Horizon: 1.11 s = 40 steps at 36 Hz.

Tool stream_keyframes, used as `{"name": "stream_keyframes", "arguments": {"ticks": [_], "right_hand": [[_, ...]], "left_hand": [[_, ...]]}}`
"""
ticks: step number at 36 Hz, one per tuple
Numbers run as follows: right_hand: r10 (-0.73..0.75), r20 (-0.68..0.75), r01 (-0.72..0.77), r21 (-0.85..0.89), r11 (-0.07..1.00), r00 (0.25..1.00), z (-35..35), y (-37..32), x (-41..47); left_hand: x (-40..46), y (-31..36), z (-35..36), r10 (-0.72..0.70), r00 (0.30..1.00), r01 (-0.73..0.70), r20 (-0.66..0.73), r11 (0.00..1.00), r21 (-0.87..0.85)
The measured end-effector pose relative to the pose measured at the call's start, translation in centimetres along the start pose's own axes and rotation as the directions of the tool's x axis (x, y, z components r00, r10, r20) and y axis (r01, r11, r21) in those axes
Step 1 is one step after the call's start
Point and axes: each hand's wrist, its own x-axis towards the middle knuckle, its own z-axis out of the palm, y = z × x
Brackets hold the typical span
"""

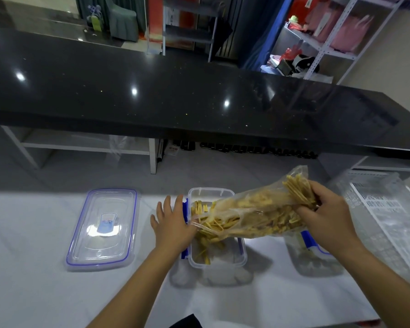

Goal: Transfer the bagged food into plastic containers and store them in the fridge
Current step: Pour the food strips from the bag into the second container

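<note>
Left hand (pixel 173 223) lies flat-fingered against the open container's (pixel 217 262) left wall — above the container, right hand (pixel 327 209) grips a tilted bag (pixel 258 209) spilling yellow strips (pixel 207 233).

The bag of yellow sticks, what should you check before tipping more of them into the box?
1. Bag mouth over the open container: ok, sticks are already falling in.
2. Right hand grips the bag's closed end: ok.
3. Left hand steadies the container's side, fingers straight: ok.
4. Room left in the container: ok, the bottom is only partly covered.
5. Lid out of the way: ok, it lies flat on the table to the left.
6. Sticks spilled outside the container: cannot tell, the bag hides the right edge.
</note>
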Motion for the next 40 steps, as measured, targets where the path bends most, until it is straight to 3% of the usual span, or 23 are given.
{"name": "stream_keyframes", "arguments": {"ticks": [18, 25, 29, 40], "right_hand": [[0.009, -0.02, -0.008, 0.038, 0.999, 1.0, 0.3, -0.6, 0.6], [-0.023, -0.03, 0.022, -0.026, 0.999, 0.999, 0.5, -0.8, 0.1], [0.019, -0.098, -0.017, 0.025, 1.0, 0.995, 0.0, -0.9, 0.6], [-0.032, -0.062, 0.033, 0.005, 0.999, 0.998, 0.2, -2.2, 0.8]], "left_hand": [[-1.3, 1.2, 0.0, 0.113, 0.988, -0.117, -0.109, 0.993, -0.032], [-1.6, 1.6, 0.1, 0.12, 0.988, -0.123, -0.101, 0.992, -0.03], [-1.6, 2.1, -0.2, 0.118, 0.988, -0.122, -0.097, 0.992, -0.041], [-1.7, 2.0, 0.4, 0.156, 0.986, -0.157, -0.051, 0.987, -0.026]]}}
